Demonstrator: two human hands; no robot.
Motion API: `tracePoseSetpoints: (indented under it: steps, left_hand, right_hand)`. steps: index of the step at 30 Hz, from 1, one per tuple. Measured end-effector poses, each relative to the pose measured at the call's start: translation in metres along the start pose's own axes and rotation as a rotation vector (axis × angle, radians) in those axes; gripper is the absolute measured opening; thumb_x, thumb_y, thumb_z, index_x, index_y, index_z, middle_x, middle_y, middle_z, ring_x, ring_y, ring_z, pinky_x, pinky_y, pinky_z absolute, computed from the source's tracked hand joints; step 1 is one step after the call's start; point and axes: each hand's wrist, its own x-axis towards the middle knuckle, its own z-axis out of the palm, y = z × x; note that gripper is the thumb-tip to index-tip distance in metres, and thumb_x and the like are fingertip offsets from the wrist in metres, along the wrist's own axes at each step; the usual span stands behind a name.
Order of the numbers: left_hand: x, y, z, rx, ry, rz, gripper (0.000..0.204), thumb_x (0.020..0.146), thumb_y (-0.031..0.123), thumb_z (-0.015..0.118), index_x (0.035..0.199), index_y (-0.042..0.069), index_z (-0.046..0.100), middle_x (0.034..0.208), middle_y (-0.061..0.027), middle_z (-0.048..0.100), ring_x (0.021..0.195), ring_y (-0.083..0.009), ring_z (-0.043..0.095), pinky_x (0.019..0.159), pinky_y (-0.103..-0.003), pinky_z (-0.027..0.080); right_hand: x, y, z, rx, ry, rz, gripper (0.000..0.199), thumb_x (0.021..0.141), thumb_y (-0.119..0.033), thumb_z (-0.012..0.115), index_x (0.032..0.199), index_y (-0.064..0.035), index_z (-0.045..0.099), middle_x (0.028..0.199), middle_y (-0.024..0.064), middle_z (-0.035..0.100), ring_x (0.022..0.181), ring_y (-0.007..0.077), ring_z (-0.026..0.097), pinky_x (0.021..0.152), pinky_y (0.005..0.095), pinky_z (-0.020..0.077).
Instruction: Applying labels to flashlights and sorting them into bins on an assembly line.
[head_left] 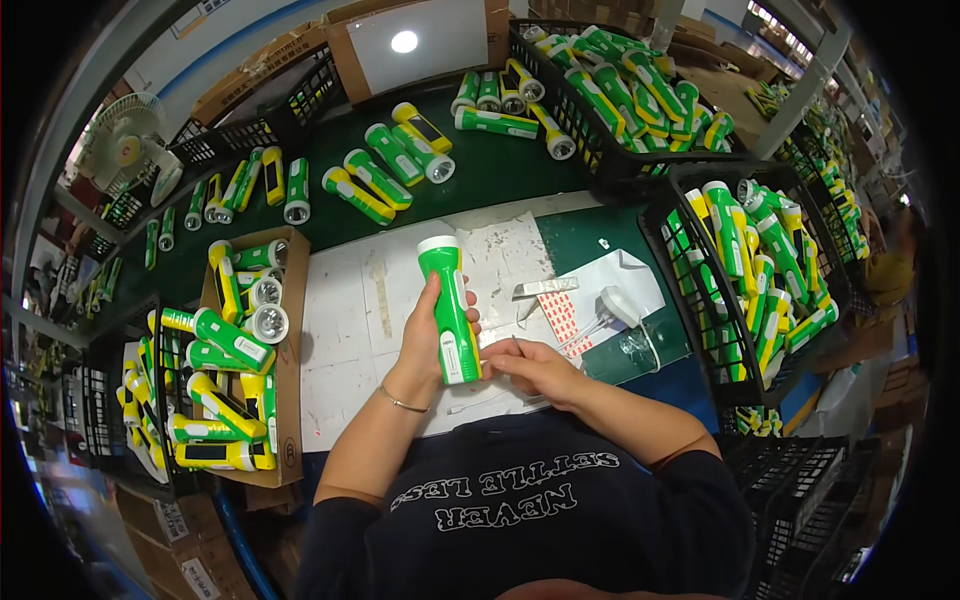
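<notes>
Flashlight (447,305), green and white, stands upright in your closed left hand (428,345) while your right hand (535,368), fingertips pinched at its lower side, could smear or skew whatever small piece it presses if your grip slips.

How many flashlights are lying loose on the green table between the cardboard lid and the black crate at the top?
5 flashlights: four side by side, one crosswise below them. A sixth leans at the black crate; others may be hidden.
</notes>
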Motion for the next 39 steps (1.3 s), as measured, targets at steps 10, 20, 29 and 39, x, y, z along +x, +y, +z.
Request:
tracePoseSetpoints:
  steps: [10,20,29,39]
  left_hand:
    - [-0.022,-0.013,-0.004,0.094,0.002,-0.011,0.043,0.090,0.046,0.048,0.106,0.007,0.047,0.083,-0.0071,0.054,0.066,-0.0151,0.054,0.055,-0.029,0.048]
    - [-0.026,-0.013,0.010,0.504,0.068,0.251,0.041,0.093,0.040,0.045,0.106,0.001,0.045,0.087,-0.0114,0.057,0.068,-0.0152,0.057,0.059,-0.028,0.050]
    - [-0.031,-0.010,0.002,0.638,0.006,0.342,0.047,0.098,0.044,0.024,0.110,0.004,0.046,0.092,-0.0104,0.058,0.074,-0.0140,0.057,0.068,-0.028,0.049]
    - [-0.023,0.014,-0.014,0.461,0.074,0.262,0.056,0.094,0.052,0.027,0.107,0.003,0.049,0.080,-0.0103,0.058,0.065,-0.0149,0.056,0.058,-0.026,0.047]
  right_hand:
    - [-0.008,0.010,-0.012,-0.442,0.165,-0.250,0.034,0.088,-0.028,0.056,0.110,-0.0027,0.053,0.084,0.0020,0.056,0.074,0.0087,0.050,0.067,0.0230,0.0414]
    - [-0.005,-0.030,0.016,-1.528,0.302,-0.860,0.009,0.080,-0.018,0.060,0.080,-0.0094,0.056,0.070,0.0042,0.055,0.054,0.0228,0.056,0.046,0.0323,0.0433]
    - [0.002,-0.021,0.029,-1.673,0.308,-0.914,0.013,0.077,-0.018,0.062,0.077,-0.0093,0.053,0.066,0.0032,0.051,0.049,0.0200,0.054,0.044,0.0317,0.0427]
    - [-0.031,-0.002,0.040,-1.513,-0.256,-0.831,0.027,0.073,-0.026,0.068,0.063,-0.0133,0.047,0.059,0.0030,0.045,0.046,0.0203,0.051,0.042,0.0317,0.0415]
